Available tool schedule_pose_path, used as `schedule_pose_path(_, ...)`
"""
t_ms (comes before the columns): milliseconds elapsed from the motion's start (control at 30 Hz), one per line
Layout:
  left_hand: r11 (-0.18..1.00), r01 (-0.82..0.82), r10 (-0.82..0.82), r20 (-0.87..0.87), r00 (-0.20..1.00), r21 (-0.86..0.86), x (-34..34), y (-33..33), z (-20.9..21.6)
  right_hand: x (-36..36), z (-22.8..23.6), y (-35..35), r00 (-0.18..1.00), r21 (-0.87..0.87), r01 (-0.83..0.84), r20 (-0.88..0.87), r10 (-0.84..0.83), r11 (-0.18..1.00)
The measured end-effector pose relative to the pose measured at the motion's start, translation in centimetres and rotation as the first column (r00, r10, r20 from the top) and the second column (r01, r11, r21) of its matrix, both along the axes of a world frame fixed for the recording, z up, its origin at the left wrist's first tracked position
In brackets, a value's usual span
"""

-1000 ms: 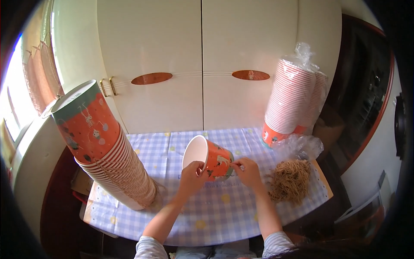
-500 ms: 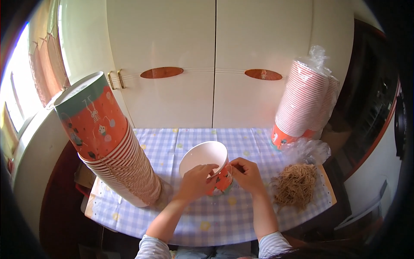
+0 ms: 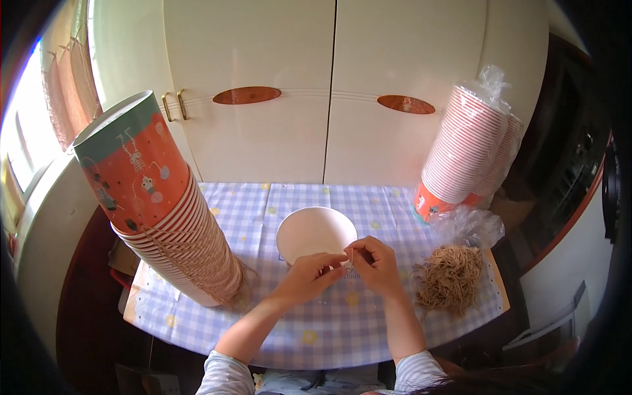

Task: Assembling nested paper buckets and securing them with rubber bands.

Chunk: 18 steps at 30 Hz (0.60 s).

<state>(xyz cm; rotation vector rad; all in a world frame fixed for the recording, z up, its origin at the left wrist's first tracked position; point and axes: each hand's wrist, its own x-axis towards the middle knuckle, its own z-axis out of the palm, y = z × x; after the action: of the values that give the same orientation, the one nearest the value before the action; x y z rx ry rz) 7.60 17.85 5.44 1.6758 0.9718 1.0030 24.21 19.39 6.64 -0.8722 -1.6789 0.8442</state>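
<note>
White-lined tub [image 3: 316,232] beside both hands [image 3: 308,275] [image 3: 376,266]; clear bag [image 3: 492,84] holds cups [image 3: 461,148].

At seven o'clock a left sleeve [image 3: 226,376] of pale, whitish cloth is showing thin grey-blue stripes, and at five o'clock a matching right sleeve [image 3: 420,372] is repeating them. Both are ending in loose, plain openings, leaving the forearms [image 3: 255,330] bare. At six o'clock, faded blue-grey trousers [image 3: 352,380] are showing.
</note>
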Motion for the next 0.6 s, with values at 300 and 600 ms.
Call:
schedule_pose_path(300, 0.972, 0.102, -0.071, -0.15, 0.986, 0.21, 0.5, 0.0, -1.0, -0.3, 0.3, -0.3, 0.999, 0.012, 0.028, -0.037, -0.027, 1.0)
schedule_pose_path(600, 0.985, 0.131, -0.122, -0.083, 0.989, 0.111, 0.9, -0.4, -1.0, -0.6, 0.4, -0.5, 0.996, -0.018, 0.069, -0.051, -0.07, 0.997)
